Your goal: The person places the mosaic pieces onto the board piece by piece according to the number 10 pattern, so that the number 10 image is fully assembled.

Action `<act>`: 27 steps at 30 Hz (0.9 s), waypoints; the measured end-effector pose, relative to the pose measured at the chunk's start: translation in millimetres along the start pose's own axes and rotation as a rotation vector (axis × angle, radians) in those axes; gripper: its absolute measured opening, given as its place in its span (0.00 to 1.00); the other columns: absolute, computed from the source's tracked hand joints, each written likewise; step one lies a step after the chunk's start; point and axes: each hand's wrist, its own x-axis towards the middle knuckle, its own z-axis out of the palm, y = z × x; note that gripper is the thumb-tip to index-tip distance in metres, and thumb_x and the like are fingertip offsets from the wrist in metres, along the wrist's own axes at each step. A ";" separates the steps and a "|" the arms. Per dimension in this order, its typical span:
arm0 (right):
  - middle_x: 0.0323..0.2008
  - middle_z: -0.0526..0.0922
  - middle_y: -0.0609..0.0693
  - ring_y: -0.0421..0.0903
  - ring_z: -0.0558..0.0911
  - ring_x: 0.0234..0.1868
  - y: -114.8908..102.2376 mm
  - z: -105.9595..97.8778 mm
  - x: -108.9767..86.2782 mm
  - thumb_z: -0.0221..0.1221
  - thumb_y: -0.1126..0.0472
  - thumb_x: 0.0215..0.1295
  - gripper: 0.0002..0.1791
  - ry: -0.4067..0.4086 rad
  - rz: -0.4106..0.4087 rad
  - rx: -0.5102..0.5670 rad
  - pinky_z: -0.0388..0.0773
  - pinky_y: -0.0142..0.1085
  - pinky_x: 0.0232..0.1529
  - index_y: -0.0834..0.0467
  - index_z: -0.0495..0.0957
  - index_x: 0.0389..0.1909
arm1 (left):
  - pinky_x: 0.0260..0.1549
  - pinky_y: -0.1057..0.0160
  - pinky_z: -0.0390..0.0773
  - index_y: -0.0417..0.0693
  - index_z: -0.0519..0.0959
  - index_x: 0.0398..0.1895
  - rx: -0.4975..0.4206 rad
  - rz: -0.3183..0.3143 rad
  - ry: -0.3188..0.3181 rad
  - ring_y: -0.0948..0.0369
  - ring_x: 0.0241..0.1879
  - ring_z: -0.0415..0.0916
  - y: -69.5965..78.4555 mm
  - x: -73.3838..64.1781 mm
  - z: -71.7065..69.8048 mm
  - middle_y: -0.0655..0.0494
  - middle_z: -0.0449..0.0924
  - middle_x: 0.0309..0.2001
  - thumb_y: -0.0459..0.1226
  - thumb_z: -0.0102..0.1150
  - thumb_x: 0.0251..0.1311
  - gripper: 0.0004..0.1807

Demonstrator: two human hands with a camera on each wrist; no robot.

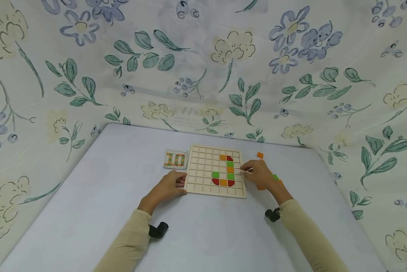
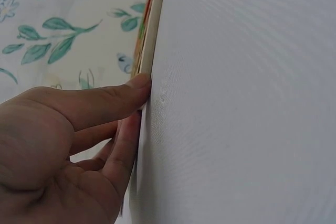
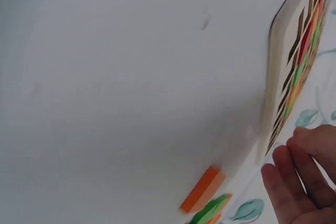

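A wooden grid board (image 1: pixel 196 162) is seen at the centre of the head view; in its right half, nine coloured tiles (image 1: pixel 230 170) in red, green and orange are set in a hook shape; the board's left edge is held near the lower-left corner by the left hand (image 1: pixel 167 186), its thumb and bent fingers pressed against it; the right hand (image 1: pixel 260 174) is placed at the right edge, its fingers bent and thumb brought close to them; whether a tile is pinched there cannot be told; loose tiles (image 1: pixel 260 155), orange and green, are partly covered by that hand and forearm; a pattern card (image 1: pixel 175 159) is laid just beside the board's upper-left corner; all are borne by a white table (image 1: pixel 196 234); beige sleeves (image 1: pixel 128 236) are seen at the bottom of the frame; the upper half is filled by a floral cloth (image 1: pixel 189 60).
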 end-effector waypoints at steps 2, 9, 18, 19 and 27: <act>0.43 0.85 0.55 0.51 0.82 0.44 7.8 -4.3 -2.3 0.63 0.70 0.60 0.11 0.017 0.054 -0.014 0.84 0.42 0.47 0.65 0.84 0.43 | 0.47 0.66 0.81 0.26 0.66 0.64 -0.003 0.005 0.000 0.53 0.48 0.75 0.0 -0.5 -0.2 0.45 0.70 0.47 0.21 0.70 0.49 0.37; 0.48 0.83 0.59 0.55 0.81 0.48 30.8 -18.5 -11.7 0.64 0.72 0.56 0.17 0.043 0.197 -0.050 0.82 0.47 0.50 0.67 0.81 0.48 | 0.47 0.66 0.81 0.25 0.66 0.64 -0.010 0.022 -0.010 0.53 0.48 0.74 -0.2 -1.0 -0.3 0.45 0.70 0.48 0.22 0.70 0.49 0.37; 0.49 0.81 0.62 0.56 0.81 0.45 41.1 -22.5 -14.4 0.64 0.66 0.60 0.16 0.059 0.274 -0.063 0.86 0.40 0.39 0.66 0.81 0.49 | 0.47 0.65 0.81 0.26 0.66 0.64 -0.006 0.029 -0.011 0.52 0.49 0.74 -0.7 -2.9 -1.7 0.45 0.70 0.48 0.22 0.70 0.50 0.37; 0.48 0.81 0.62 0.56 0.81 0.45 41.6 -21.9 -13.8 0.64 0.66 0.60 0.16 0.059 0.278 -0.064 0.86 0.39 0.38 0.67 0.81 0.49 | 0.48 0.65 0.81 0.26 0.66 0.65 -0.006 0.028 -0.010 0.52 0.49 0.74 -1.0 -2.9 -1.7 0.45 0.70 0.48 0.22 0.69 0.50 0.37; 0.44 0.83 0.61 0.55 0.81 0.44 43.9 -17.5 -9.1 0.67 0.67 0.59 0.15 0.088 0.255 -0.104 0.83 0.45 0.45 0.68 0.81 0.47 | 0.48 0.65 0.81 0.26 0.66 0.64 -0.007 0.023 -0.007 0.52 0.49 0.74 -0.8 -1.6 -1.4 0.45 0.70 0.48 0.22 0.69 0.49 0.37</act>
